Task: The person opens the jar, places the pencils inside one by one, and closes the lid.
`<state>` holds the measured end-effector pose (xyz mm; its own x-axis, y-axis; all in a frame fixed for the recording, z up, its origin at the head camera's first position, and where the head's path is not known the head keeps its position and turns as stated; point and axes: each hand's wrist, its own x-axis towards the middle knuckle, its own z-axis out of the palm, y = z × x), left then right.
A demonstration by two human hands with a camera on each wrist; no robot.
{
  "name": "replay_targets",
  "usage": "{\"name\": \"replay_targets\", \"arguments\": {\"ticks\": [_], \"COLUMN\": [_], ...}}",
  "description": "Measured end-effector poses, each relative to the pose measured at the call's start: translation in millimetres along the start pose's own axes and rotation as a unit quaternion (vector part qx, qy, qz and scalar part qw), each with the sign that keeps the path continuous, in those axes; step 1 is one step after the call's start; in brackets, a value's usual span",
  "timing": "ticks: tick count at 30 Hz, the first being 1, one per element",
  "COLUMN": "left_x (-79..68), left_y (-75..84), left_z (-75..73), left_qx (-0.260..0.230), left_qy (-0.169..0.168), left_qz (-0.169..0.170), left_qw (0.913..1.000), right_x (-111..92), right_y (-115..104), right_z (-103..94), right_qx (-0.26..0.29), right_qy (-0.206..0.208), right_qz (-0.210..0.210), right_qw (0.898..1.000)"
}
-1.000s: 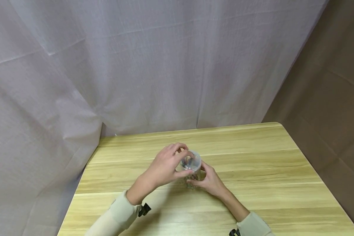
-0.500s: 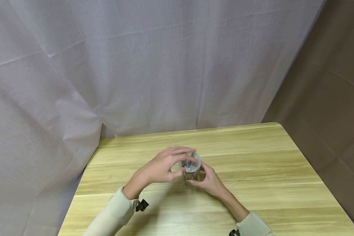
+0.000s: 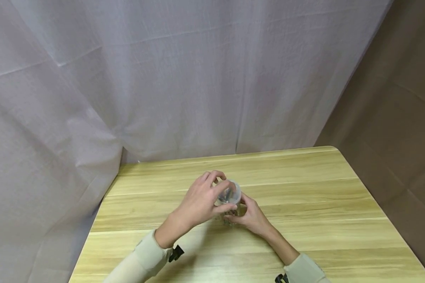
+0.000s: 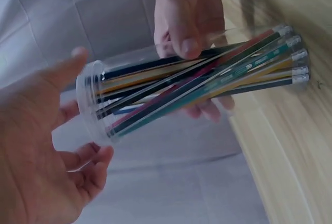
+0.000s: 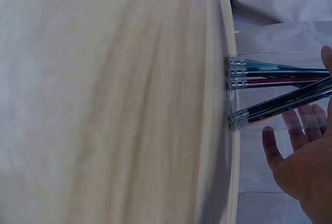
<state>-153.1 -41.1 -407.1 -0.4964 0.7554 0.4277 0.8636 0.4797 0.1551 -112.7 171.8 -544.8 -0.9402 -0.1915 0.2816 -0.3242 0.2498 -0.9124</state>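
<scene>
A clear plastic cylinder jar [image 4: 136, 57], full of pencils [image 4: 244, 68] in several colours, stands near the middle of the table in the head view. Its round translucent lid [image 3: 235, 196] is on top. My right hand [image 3: 255, 218] grips the jar's body from the right, thumb in front and fingers behind. From the left and above, my left hand [image 3: 200, 200] curls round the lid's edge, thumb on the near side. In the right wrist view, the metal-ended tips of the pencils [image 5: 275, 105] show through the jar's base end.
The light wood-grain table [image 3: 304, 184] reaches around both hands. Behind it hangs a grey cloth curtain [image 3: 184, 86], and a brown cloth [image 3: 393, 118] covers the right side. Each sleeve has a black clip [image 3: 176, 253] near the wrist.
My left hand straightened its fingers and turned over the lid half a second ago, then curled round the lid's edge again. The right hand and jar have stayed in place.
</scene>
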Motion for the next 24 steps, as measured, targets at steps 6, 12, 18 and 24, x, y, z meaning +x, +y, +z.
{"name": "replay_targets", "arguments": {"ticks": [6,12,18,24], "left_x": [0.2,1.4,0.2,-0.7], "left_y": [-9.7,-23.3,-23.4,-11.9], "left_z": [-11.7,-18.4,-15.4,-7.9], "left_qx": [-0.083,-0.124,-0.110,-0.021], "left_qy": [-0.050,-0.110,-0.104,-0.044], "left_qz": [0.004,0.053,0.046,0.010], "left_qw": [0.9953,0.9847,0.9874,0.9988], "right_x": [0.9,0.6,0.2,0.2], "right_y": [1.8,4.3,2.7,-0.3], "right_z": [1.9,2.8,2.9,1.6], "right_qx": [-0.003,-0.017,-0.014,-0.008], "right_qy": [0.006,0.011,0.011,0.011], "right_qz": [0.009,0.002,0.013,0.015], "right_qw": [1.000,1.000,1.000,1.000]}}
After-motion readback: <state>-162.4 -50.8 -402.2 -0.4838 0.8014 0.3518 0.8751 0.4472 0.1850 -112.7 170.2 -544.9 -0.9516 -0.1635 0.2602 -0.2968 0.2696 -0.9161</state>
